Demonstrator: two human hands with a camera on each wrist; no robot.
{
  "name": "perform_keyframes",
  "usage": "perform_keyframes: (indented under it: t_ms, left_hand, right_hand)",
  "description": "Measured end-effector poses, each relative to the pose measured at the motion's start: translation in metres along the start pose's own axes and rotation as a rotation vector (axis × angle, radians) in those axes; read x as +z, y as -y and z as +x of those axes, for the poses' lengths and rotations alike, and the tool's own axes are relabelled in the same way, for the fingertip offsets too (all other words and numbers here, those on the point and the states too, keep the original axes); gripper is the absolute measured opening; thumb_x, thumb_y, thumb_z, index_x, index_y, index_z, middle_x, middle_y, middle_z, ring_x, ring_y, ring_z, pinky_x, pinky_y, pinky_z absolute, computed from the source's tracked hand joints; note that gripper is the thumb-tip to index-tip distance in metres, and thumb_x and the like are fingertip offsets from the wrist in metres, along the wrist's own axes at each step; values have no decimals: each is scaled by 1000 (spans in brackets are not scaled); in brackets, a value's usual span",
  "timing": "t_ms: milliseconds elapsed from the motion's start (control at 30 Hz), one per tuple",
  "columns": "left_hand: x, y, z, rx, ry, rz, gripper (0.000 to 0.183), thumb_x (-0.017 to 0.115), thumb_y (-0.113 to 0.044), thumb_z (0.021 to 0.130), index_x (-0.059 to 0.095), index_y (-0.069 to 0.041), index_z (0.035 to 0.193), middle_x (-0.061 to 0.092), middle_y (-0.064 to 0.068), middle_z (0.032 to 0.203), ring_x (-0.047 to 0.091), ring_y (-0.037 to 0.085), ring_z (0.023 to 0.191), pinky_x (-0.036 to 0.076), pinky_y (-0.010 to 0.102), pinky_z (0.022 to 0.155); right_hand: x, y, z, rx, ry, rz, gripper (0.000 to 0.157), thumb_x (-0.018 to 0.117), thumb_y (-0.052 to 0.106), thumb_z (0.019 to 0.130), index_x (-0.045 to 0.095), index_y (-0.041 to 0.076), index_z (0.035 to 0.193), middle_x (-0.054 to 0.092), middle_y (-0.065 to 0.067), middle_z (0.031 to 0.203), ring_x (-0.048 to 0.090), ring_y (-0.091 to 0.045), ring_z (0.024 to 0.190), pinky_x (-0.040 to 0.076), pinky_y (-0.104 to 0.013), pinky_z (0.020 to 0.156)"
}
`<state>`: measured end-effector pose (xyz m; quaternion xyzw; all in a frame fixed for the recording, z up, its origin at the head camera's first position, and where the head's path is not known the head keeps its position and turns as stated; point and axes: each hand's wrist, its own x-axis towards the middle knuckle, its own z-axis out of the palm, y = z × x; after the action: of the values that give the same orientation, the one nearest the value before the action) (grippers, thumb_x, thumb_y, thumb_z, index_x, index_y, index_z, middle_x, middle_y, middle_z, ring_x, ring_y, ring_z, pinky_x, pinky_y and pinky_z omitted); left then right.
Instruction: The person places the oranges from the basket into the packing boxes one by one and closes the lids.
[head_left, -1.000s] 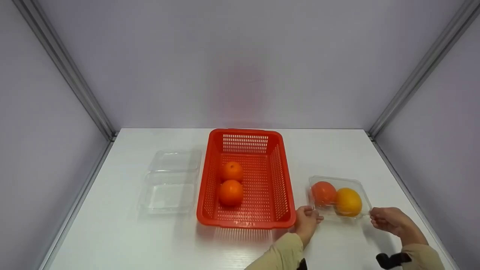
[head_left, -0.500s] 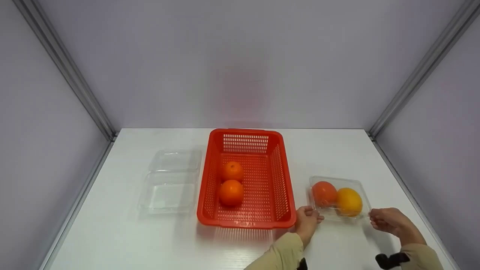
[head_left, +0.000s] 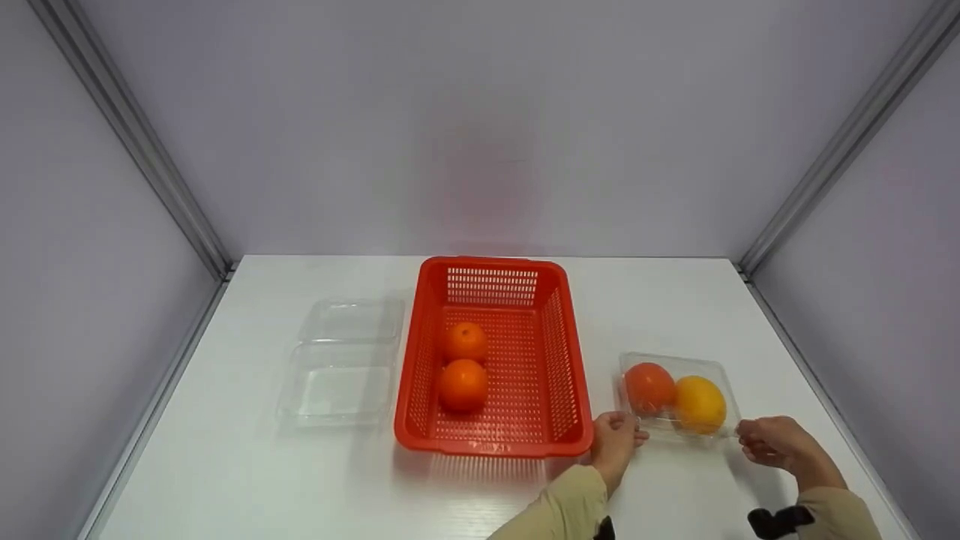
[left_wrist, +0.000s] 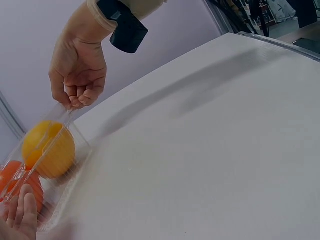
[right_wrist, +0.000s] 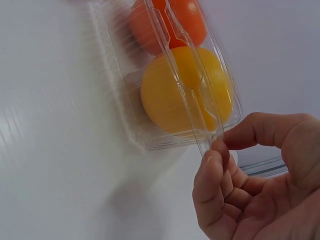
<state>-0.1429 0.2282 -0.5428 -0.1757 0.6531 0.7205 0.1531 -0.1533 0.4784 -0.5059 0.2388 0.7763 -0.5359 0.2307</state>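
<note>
A clear plastic clamshell box (head_left: 679, 365) stands on the right of the table, its lid down over a red-orange round fruit (head_left: 648, 388) and a yellow one (head_left: 700, 405). My left hand (head_left: 613, 448) pinches the rim at its near left corner; the left wrist view shows only some fingers (left_wrist: 29, 215), the grip itself hidden. At the near right corner, my right hand (head_left: 781, 447) pinches the rim between thumb and forefinger, clear in the right wrist view. There the lid rim and base rim (right_wrist: 186, 97) run side by side with a narrow gap partway along.
A red perforated basket (head_left: 581, 390) stands left of my left hand, close to it. Two oranges, a far one (head_left: 466, 342) and a near one (head_left: 463, 386), lie inside. Further left, a second clear clamshell box (head_left: 341, 394) lies unfolded. Walls enclose the table's back and sides.
My right hand has shifted very slightly left along with the box corner. The left hand, basket and fruits look the same.
</note>
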Motion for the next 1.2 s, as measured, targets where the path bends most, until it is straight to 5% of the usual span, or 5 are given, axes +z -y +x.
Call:
perform_keyframes:
  t_ms: [300,533,867,1200]
  left_hand:
    - [-4,-1,-3,-6,18,34,21,64,-26,92,62,-10,105,72,1,86,72,17,81,59,29,79]
    - [-3,-1,-1,3,28,20,19,63,-22,92,61,-8,105,70,2,85,72,17,80,59,30,76]
    - [-3,0,1,-18,28,29,16,62,-21,92,60,-9,104,69,2,84,71,17,79,59,29,75]
    - [-2,3,0,40,23,-4,15,60,-16,94,56,-6,105,68,6,87,72,20,79,59,33,75]
  right_hand:
    - [-3,-1,0,23,19,0,10,59,15,86,64,9,79,60,4,67,58,-6,63,54,-19,64]
    - [-3,-3,1,39,40,-4,23,60,18,87,68,-2,97,69,2,77,66,-8,70,57,-23,69]
    - [0,-2,4,13,67,66,20,60,14,88,67,-3,96,70,2,74,67,-7,69,58,-22,69]
    - [-1,-3,7,-15,90,120,16,58,8,90,65,-5,95,70,0,73,67,-8,66,58,-21,67]
